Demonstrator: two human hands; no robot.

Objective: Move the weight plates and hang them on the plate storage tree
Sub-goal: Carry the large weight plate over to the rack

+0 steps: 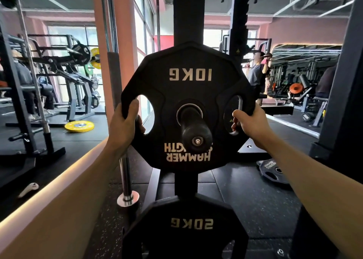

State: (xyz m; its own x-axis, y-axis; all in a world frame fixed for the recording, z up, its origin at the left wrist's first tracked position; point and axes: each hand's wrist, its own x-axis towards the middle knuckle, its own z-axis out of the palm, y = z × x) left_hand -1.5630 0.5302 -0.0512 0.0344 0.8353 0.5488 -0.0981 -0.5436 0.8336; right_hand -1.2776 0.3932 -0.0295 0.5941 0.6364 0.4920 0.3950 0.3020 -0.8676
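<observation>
Head view: a black 10KG plate [188,93] hanging on the upper peg [193,129] of the plate storage tree [188,13], peg end poking through the centre hole toward the camera. Left hand [122,124] curled shut around the plate's left rim, thumb on the near face, fingers hooked through the left grip hole. Right hand [249,124] closed likewise on the right rim at the right grip hole. Gripped at both sides, probably to keep the plate level and square to the peg while sliding along it. Lettering upside down, so hung without regard to orientation. Lower down, nearer, a 20KG plate [186,229] already on a lower peg. Far right on the floor, another plate [273,173], likely awaiting its turn.
</observation>
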